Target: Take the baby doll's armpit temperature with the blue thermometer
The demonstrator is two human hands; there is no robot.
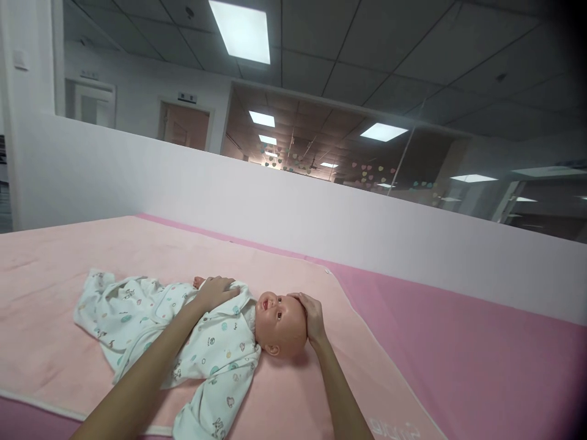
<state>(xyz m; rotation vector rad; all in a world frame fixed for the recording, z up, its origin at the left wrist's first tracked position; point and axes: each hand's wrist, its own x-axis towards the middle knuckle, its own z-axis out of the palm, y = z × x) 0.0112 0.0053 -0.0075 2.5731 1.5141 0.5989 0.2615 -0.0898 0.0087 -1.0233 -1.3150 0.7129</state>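
Observation:
A baby doll (279,324) in a white printed sleepsuit (151,318) lies on its back on a light pink blanket (55,287), head to the right. My left hand (215,292) rests flat on the doll's chest and far shoulder, fingers stretched over the cloth. My right hand (312,316) cups the top of the doll's head, fingers curved against it. Both forearms reach in from the bottom edge.
The blanket covers a darker pink surface (458,354) that stretches to the right. A low white partition wall (321,214) runs behind it. Beyond it are glass panels, doors and ceiling lights.

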